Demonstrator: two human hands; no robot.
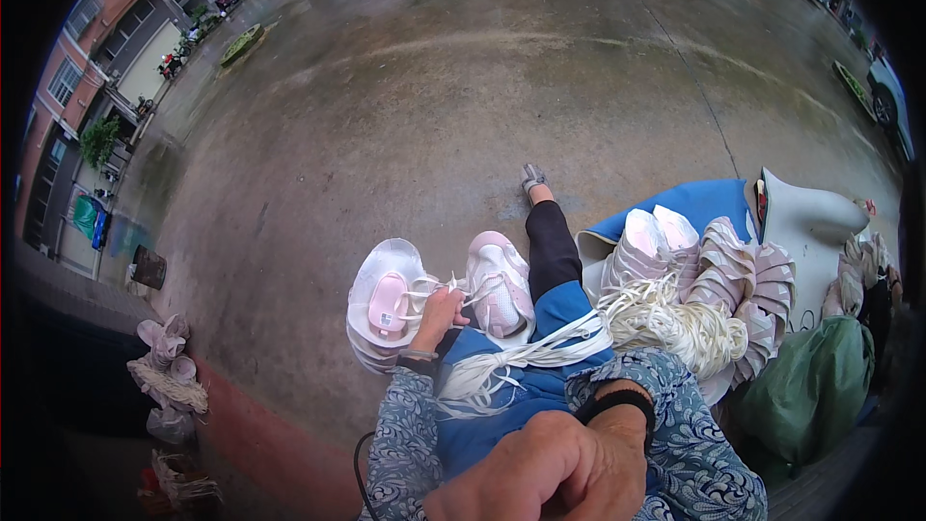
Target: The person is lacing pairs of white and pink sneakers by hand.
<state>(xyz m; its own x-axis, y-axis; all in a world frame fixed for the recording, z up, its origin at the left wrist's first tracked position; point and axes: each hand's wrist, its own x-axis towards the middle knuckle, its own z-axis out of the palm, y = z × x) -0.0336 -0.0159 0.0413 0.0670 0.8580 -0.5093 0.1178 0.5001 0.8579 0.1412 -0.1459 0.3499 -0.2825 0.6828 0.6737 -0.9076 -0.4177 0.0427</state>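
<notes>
My left hand is closed on a white shoelace beside a pink and white shoe upper. To its left is a stack of pale shoe uppers with a pink piece on top. Raised close to the camera, my right hand has its fingers curled; whatever they hold, if anything, is hidden. A bundle of white laces lies across the blue apron on my lap.
To my right are stacked pink and white uppers, a heap of cream laces, a blue sheet and a green sack. More uppers sit at the far left. Wet concrete stretches ahead toward parked vehicles.
</notes>
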